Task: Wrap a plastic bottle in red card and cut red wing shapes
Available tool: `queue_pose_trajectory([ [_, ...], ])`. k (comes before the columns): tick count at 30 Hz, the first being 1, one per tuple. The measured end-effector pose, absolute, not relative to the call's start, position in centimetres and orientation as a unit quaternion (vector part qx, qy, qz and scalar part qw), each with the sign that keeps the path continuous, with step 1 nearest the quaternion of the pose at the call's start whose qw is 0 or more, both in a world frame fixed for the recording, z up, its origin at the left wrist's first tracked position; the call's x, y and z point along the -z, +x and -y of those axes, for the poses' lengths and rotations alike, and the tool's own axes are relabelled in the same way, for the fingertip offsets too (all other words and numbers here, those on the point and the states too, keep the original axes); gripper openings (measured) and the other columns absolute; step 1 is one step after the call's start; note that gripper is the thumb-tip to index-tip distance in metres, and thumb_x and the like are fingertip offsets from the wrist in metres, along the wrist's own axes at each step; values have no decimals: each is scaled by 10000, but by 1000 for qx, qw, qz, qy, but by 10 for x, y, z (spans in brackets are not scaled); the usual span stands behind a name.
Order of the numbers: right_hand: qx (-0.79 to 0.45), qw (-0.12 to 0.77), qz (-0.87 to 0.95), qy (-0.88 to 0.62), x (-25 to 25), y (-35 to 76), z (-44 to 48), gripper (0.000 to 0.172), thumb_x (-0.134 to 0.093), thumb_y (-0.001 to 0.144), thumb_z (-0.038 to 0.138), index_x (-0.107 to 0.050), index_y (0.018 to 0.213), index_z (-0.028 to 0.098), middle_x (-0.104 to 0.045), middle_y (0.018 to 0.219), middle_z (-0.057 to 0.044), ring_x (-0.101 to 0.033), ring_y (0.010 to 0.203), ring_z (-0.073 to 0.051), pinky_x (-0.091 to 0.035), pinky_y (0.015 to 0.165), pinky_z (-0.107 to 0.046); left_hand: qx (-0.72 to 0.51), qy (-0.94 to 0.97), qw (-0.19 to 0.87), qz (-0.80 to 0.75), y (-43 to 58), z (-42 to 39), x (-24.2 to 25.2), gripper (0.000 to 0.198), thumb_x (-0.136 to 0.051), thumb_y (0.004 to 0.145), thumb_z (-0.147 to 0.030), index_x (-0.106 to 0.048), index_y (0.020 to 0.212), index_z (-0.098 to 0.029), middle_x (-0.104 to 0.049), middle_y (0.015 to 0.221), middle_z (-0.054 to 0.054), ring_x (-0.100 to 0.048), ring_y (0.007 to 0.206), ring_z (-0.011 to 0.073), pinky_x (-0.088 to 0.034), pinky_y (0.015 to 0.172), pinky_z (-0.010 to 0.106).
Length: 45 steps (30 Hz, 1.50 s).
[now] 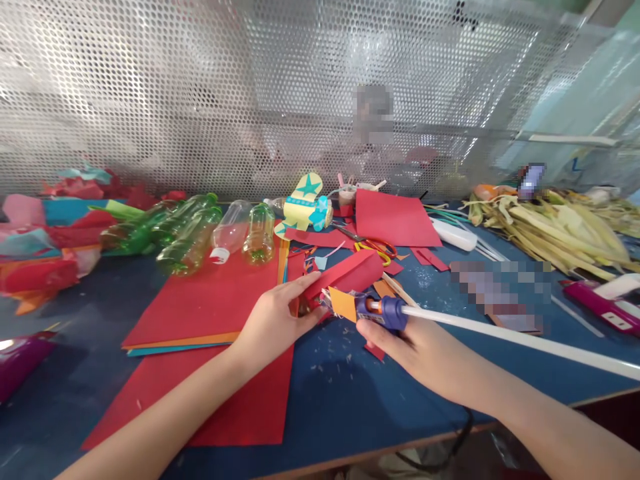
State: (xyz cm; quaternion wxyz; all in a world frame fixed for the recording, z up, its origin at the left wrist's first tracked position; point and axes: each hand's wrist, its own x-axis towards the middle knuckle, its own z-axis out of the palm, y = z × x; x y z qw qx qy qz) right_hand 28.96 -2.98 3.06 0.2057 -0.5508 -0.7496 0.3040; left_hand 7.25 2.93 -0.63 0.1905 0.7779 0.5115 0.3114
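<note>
My left hand [275, 313] pinches a folded piece of red paper [353, 268] by its left end, above the blue table. My right hand [425, 350] is closed around a dark blue glue gun [390, 313], and a long white glue stick [500, 335] juts out of its back end. The nozzle side points at the red paper near my left fingers, where thin strands of glue seem to hang. An orange square [343, 305] covers part of the gun's front, so whether the tip touches the paper is hidden.
Red sheets [200, 307] lie at left, below several plastic bottles [190, 240]. Yellow-handled scissors [375, 248], a yellow-and-blue paper craft [305, 210] and paper scraps are behind my hands. Corn husks [550, 233] and a purple glue gun [607, 307] lie right. Perforated metal [300, 100] stands behind.
</note>
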Motion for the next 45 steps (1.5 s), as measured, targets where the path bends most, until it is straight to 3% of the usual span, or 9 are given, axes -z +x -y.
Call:
queue_pose_trajectory([
  [6, -264, 184, 750, -578, -34, 293, 29, 518, -293, 924, 658, -494, 721, 226, -562, 633, 13, -528, 565, -161, -395, 550, -283, -332, 773, 193, -505, 75, -29, 9, 530, -653, 759, -448, -626, 1244, -237, -715, 1161, 34, -682, 1027, 240, -519, 918, 302],
  [13, -277, 187, 764, -552, -37, 286, 30, 469, -301, 948, 611, -519, 784, 230, -563, 677, 18, -522, 593, -149, -393, 569, -272, -328, 777, 206, -497, 73, -30, 7, 494, -627, 762, -350, -626, 1237, -213, -722, 1143, 31, -703, 963, 233, -549, 868, 308],
  [22, -232, 199, 765, -567, -39, 295, 26, 448, -335, 950, 578, -450, 700, 224, -532, 598, 26, -491, 542, -145, -376, 531, -264, -344, 771, 186, -503, 75, -31, 12, 521, -658, 754, -434, -636, 1222, -206, -724, 1140, 56, -695, 992, 241, -552, 852, 307],
  [31, -288, 210, 770, -530, -42, 283, 27, 395, -357, 964, 535, -577, 897, 214, -641, 768, -23, -583, 673, -169, -416, 585, -266, -321, 780, 205, -496, 73, -29, 7, 495, -603, 773, -357, -615, 1251, -231, -742, 1082, 21, -706, 920, 219, -550, 835, 293],
  [38, -235, 217, 777, -541, -46, 291, 22, 406, -363, 974, 502, -434, 691, 221, -476, 568, 47, -441, 490, -116, -352, 522, -258, -334, 779, 176, -501, 76, -30, 10, 505, -642, 770, -420, -626, 1239, -233, -720, 1152, 26, -698, 971, 235, -537, 892, 311],
  [45, -224, 223, 770, -555, -47, 294, 17, 387, -378, 971, 474, -448, 683, 225, -482, 553, 46, -460, 490, -128, -362, 540, -269, -323, 777, 187, -506, 73, -28, 8, 523, -641, 771, -420, -623, 1241, -190, -710, 1171, 59, -694, 991, 241, -554, 861, 317],
])
